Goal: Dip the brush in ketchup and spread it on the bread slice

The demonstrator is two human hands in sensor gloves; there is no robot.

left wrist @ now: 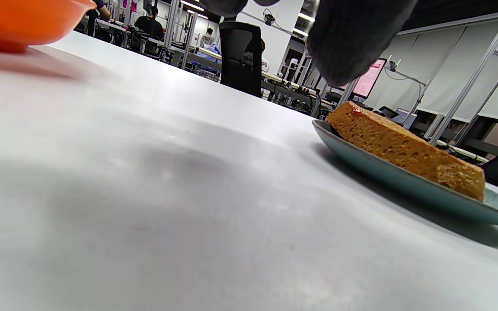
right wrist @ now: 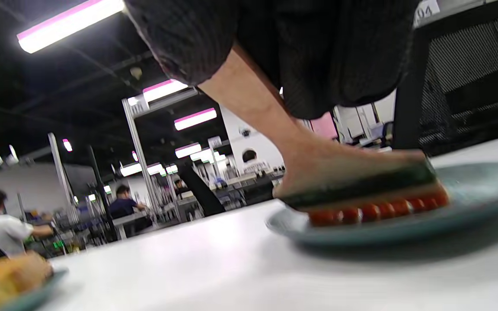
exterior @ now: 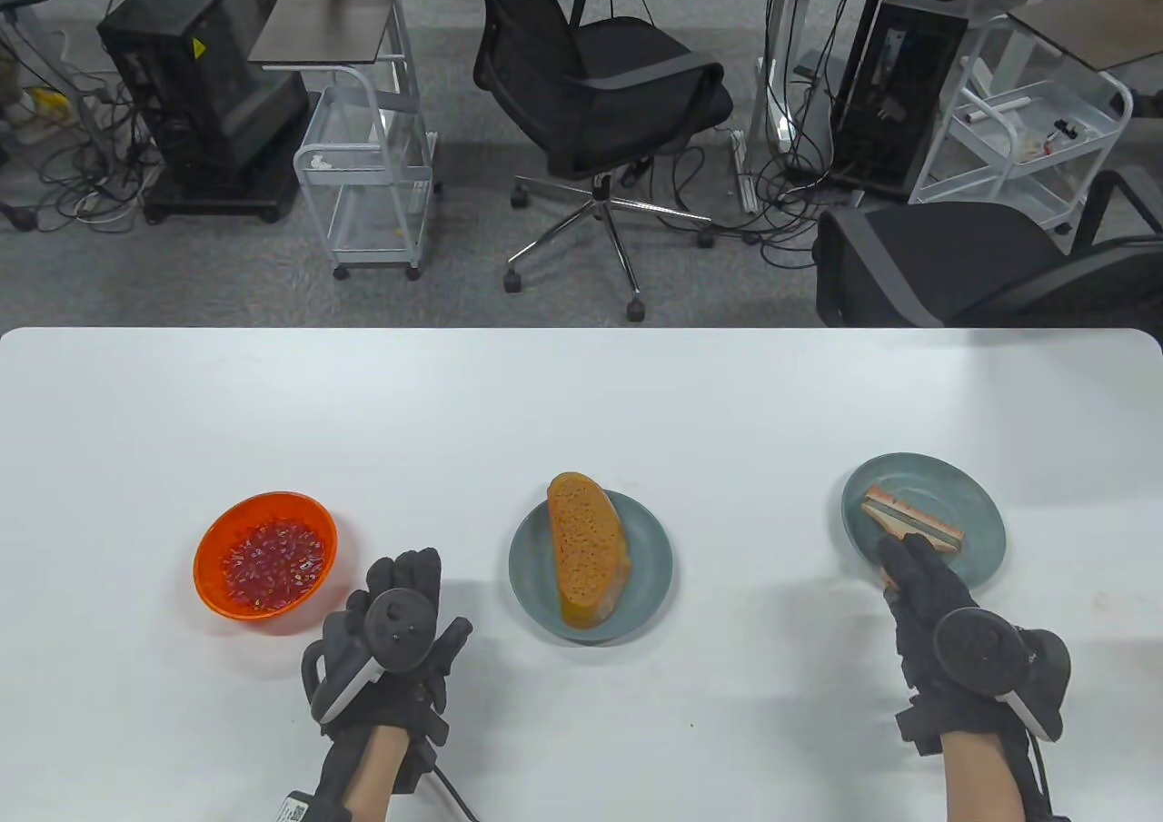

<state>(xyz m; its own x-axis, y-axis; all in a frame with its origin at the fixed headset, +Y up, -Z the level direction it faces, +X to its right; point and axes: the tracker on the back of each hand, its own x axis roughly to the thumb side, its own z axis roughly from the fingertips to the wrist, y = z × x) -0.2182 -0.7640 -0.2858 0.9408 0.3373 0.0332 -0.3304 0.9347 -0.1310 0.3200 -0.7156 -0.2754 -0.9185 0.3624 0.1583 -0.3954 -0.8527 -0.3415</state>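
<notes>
An orange bowl holds red ketchup at the left. A bread slice lies on a grey-blue plate in the middle. A flat brush lies on a second plate at the right. My right hand is at the plate's near edge and grips the wooden handle. In the right wrist view the brush head rests on its plate, its bristles red-tipped, with my fingers around the handle. My left hand rests flat and empty on the table between bowl and bread.
The white table runs wide behind the dishes. Office chairs and carts stand beyond its far edge. In the left wrist view the bread and its plate are to the right, and the bowl is at top left.
</notes>
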